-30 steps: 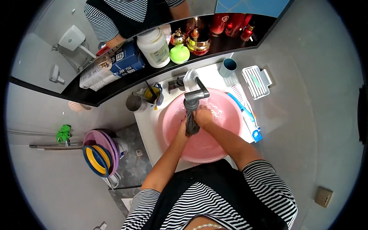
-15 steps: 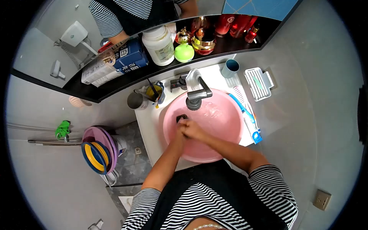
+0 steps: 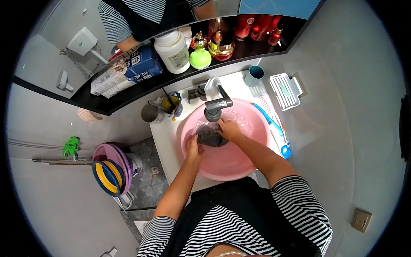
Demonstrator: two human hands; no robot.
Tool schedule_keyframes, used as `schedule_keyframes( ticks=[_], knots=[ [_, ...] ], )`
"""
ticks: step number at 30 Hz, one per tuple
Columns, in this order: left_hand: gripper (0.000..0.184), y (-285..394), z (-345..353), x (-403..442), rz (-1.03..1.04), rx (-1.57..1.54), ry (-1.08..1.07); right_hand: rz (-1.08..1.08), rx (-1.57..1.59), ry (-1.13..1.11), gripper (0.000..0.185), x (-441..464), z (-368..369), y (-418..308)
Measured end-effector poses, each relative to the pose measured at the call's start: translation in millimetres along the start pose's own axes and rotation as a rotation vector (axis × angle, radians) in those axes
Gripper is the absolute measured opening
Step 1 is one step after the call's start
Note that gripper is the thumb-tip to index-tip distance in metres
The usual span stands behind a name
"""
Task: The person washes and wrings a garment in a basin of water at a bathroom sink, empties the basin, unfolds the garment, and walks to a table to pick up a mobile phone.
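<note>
A wet dark grey cloth (image 3: 210,136) is spread out in the water of a pink basin (image 3: 233,173), just below the black faucet (image 3: 217,107). My left hand (image 3: 193,146) pinches the cloth's left edge, close to the basin's left wall. At its upper right edge, my right hand (image 3: 229,129) has its fingers closed on the fabric. The undersides of both hands' grips are partly hidden.
A blue-white toothbrush-like brush (image 3: 274,128) lies right of the basin. Cups (image 3: 254,76) stand behind it, with a soap dish (image 3: 285,91) on the wall. Above, a shelf (image 3: 252,50) holds bottles and a box. Stacked basins (image 3: 112,171) are at left.
My hands were together, with the cloth bunched at them. Now they have moved apart, the right one up and to the right, and the cloth is opened out between them.
</note>
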State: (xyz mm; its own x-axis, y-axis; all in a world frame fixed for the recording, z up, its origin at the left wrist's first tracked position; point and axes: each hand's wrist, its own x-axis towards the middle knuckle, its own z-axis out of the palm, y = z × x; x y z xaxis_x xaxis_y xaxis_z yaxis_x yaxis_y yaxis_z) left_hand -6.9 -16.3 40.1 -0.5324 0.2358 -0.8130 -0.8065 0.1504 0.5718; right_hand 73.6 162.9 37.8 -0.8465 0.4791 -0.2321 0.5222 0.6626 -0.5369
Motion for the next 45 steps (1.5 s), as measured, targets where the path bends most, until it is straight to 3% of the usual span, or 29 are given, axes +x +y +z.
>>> schedule_keyframes(
  ticks=[2, 3, 4, 6, 7, 9, 10, 12, 15, 16, 18, 21, 23, 24, 25, 26, 27, 28, 30, 31, 32, 35, 36, 37, 38, 40, 41, 43, 45],
  knots=[
    [0.051, -9.7, -2.8, 6.1, -0.021, -0.006, -0.118, 0.152, -0.072, 0.040, 0.031, 6.6, 11.7, 13.9],
    [0.053, 2.6, 14.5, -27.5, -0.223, 0.008, -0.027, 0.239, 0.155, -0.108, 0.031, 4.3, 7.8, 7.3],
    [0.054, 10.1, 24.8, -47.1, -0.424, 0.022, 0.064, 0.143, 0.274, -0.170, 0.032, 1.4, 7.6, -1.7],
    [0.055, -1.2, 22.4, -28.6, -0.483, 0.016, -0.064, 0.017, 0.632, -0.216, 0.034, -9.4, 30.2, -21.2],
    [0.054, -1.2, 25.5, -26.5, -0.346, -0.106, -0.180, 0.116, 0.679, -0.269, 0.037, -22.8, 26.2, -43.0],
    [0.051, -18.1, 19.6, -0.4, -0.046, -0.193, -0.465, -0.166, 0.769, -0.066, 0.026, -67.3, -10.7, -102.4],
    [0.050, -32.1, 12.5, 19.7, 0.122, -0.182, -0.624, -0.227, 0.571, -0.017, 0.023, -80.5, -30.9, -123.7],
    [0.045, -31.4, 16.9, 23.6, 0.041, -0.277, -0.580, -0.383, 0.377, 0.245, 0.023, -79.0, -21.9, -128.5],
    [0.039, -29.7, 28.9, 21.2, -0.076, -0.419, -0.509, -0.137, 0.059, 0.367, 0.028, -19.8, 21.6, -55.5],
    [0.037, -26.8, 35.2, 0.1, 0.040, -0.440, -0.415, -0.081, -0.154, 0.146, 0.030, -8.4, 12.9, -36.4],
    [0.045, -36.5, 17.2, 22.2, 0.072, -0.322, -0.225, 0.342, 0.141, 0.108, 0.033, 7.6, -9.1, -17.7],
    [0.044, -5.4, -5.6, -17.6, 0.018, -0.047, -0.173, 0.327, 0.071, 0.258, 0.033, -3.9, -10.1, -8.1],
    [0.044, -12.4, -10.0, -13.9, -0.036, 0.029, -0.174, -0.311, -0.252, 0.086, 0.039, -12.4, -12.7, 4.3],
    [0.044, -14.9, -9.9, -10.8, -0.087, 0.115, -0.191, -0.312, -0.254, 0.084, 0.039, -10.6, -15.8, 3.2],
    [0.044, -11.2, -0.7, -22.6, -0.088, 0.113, -0.191, -0.090, -0.099, -0.080, 0.037, -6.9, -21.2, 1.0],
    [0.045, -9.8, 12.7, -34.9, -0.251, 0.051, -0.209, 0.133, 0.056, -0.242, 0.035, -4.8, -24.4, -1.2],
    [0.046, -6.8, 22.7, -43.8, -0.414, -0.011, -0.227, -0.021, -0.056, -0.395, 0.033, -0.9, -16.8, -4.0],
    [0.046, -7.3, 25.4, -41.3, -0.416, -0.012, -0.228, -0.157, 0.059, -0.390, 0.032, -8.3, -16.2, -15.5],
    [0.048, -10.6, 26.0, -33.3, -0.346, -0.144, -0.350, -0.362, 0.292, -0.391, 0.033, -42.5, -23.1, -46.5],
    [0.049, -41.7, 7.7, 9.9, -0.197, -0.225, -0.450, -0.404, 0.274, -0.415, 0.034, -58.7, -27.2, -64.4],
    [0.049, -54.0, 3.6, 29.2, -0.198, -0.227, -0.450, -0.472, 0.477, -0.396, 0.036, -85.7, -57.7, -94.5],
    [0.044, -73.2, 1.3, 55.4, -0.193, -0.310, -0.543, -0.454, 0.246, -0.198, 0.035, -101.0, -48.1, -101.8],
    [0.035, -41.9, 15.7, 1.4, -0.082, -0.123, -0.291, -0.174, 0.268, 0.008, 0.034, -91.9, -42.6, -94.6],
    [0.032, -27.5, 24.0, -31.9, 0.015, -0.114, -0.326, 0.108, 0.285, 0.213, 0.033, -80.1, -35.0, -84.4],
    [0.029, -16.7, 30.6, -51.6, 0.119, -0.106, -0.366, 0.131, 0.343, 0.295, 0.032, -59.1, -21.3, -60.0],
    [0.029, -4.1, 33.2, -71.2, 0.071, -0.059, -0.406, 0.511, 1.248, 0.043, 0.030, -48.0, -13.8, -57.8],
    [0.029, 1.4, 32.0, -77.4, 0.019, -0.012, -0.435, 0.506, 1.246, 0.054, 0.030, -51.5, -12.2, -61.5],
    [0.030, -1.9, 13.4, -61.4, -0.031, 0.007, -0.479, 0.526, 1.902, -0.032, 0.025, -66.8, -12.8, -76.2],
    [0.031, -5.8, -2.2, -54.8, -0.074, 0.025, -0.517, 0.488, 1.899, 0.045, 0.020, -69.5, -9.0, -81.1]
  ],
)
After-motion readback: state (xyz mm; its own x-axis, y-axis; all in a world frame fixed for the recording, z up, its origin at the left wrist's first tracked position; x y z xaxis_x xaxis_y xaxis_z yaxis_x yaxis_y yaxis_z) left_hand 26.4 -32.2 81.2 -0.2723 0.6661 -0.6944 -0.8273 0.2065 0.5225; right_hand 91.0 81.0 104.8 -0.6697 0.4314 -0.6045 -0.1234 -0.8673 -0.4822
